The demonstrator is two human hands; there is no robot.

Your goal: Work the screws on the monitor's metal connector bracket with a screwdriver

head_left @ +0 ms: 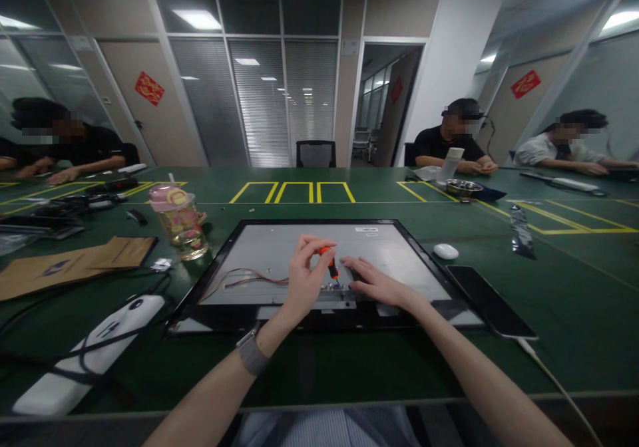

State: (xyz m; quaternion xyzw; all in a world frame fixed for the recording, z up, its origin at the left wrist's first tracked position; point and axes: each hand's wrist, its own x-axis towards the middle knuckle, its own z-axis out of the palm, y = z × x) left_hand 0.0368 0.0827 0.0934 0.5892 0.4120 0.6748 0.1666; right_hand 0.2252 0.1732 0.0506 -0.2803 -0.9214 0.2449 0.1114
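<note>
A flat monitor panel (394, 247) lies back-side up on the green table (319, 360) in front of me, in a black frame. My left hand (302, 281) is closed on a small orange screwdriver (331, 264), held upright with its tip on a part near the panel's lower edge. My right hand (377, 282) lies flat on the panel just right of the screwdriver tip, fingers stretched out. A bundle of thin coloured wires (249, 279) runs across the panel's left side.
A pink water bottle (178, 221) stands left of the panel, with brown paper (70, 264) and a white device wrapped in black cable (94, 350) nearer me. A white mouse (445, 251) and a dark phone (489, 300) lie to the right. Other people sit along the far side.
</note>
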